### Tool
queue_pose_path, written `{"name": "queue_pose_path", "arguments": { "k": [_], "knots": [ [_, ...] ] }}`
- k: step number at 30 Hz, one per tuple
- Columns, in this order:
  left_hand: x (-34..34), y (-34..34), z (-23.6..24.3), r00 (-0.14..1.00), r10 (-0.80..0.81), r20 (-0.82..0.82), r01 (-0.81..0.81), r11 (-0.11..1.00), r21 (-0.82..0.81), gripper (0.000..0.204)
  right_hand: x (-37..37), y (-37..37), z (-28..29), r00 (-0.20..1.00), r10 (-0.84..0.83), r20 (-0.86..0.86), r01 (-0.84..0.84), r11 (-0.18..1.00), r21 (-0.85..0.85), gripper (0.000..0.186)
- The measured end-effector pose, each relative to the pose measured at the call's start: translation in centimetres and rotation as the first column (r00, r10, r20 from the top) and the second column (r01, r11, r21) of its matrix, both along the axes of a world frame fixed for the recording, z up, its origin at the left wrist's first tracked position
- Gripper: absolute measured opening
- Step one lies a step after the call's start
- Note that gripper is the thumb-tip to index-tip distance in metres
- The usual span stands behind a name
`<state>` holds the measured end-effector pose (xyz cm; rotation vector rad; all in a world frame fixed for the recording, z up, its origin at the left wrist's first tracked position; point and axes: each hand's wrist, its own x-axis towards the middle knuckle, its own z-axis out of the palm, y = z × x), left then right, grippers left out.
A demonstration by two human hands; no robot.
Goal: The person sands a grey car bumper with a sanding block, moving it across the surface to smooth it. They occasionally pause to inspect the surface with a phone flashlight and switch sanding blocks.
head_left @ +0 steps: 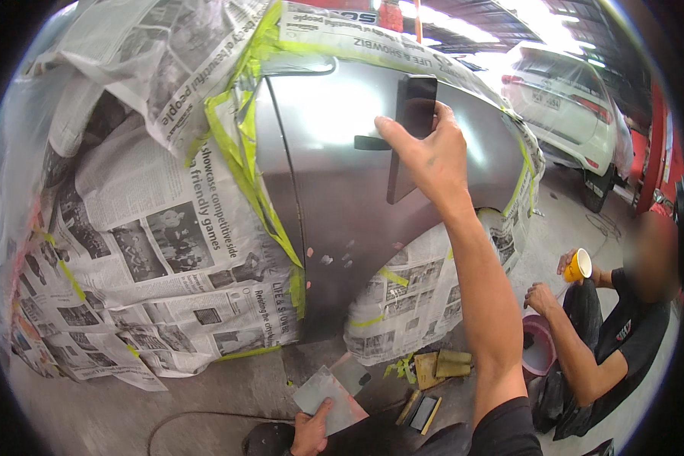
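My right hand [432, 156] is raised against the grey car panel [334, 205], its thumb and fingers gripping a dark, flat rectangular block [416, 106]. The block stands upright and slightly tilted along the panel; its exact kind is unclear. Beside my thumb is a dark slot [370, 142] in the panel. Low down, my left hand [311, 429] is closed on a pale flat rectangular sheet [330, 398]. A greyish plate with a dark hole [352, 375] shows just behind that sheet. Small pale and pinkish spots mark the panel's lower part.
Newspaper [175, 251] and yellow-green tape [243, 175] mask the car around the panel. Sanding blocks [452, 363] lie on the floor near a tool with yellow edges [419, 412]. At right a person [608, 342] sits holding a yellow cup [578, 265], beside a pinkish bucket [538, 346].
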<state>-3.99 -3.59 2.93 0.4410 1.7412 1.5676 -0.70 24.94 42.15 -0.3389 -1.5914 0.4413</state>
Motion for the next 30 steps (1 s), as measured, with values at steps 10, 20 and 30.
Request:
{"name": "queue_pose_path", "arguments": {
  "k": [10,20,30],
  "knots": [
    [0.0,-0.6,-0.9,0.932,-0.157,-0.327,0.119,0.984,-0.133,0.046,4.2,4.2,-0.9,1.000,-0.003,0.012,0.005,0.990,-0.140,0.073],
    [-0.2,0.5,-3.3,0.962,-0.040,-0.270,0.026,0.998,-0.054,0.042,4.0,3.1,5.2,0.968,-0.068,0.243,0.067,0.998,0.015,0.076],
    [0.1,0.3,-2.6,0.954,-0.161,-0.253,0.145,0.986,-0.082,0.042,2.4,0.2,6.8,0.889,0.166,0.427,-0.182,0.983,-0.004,0.068]
  ]
}}
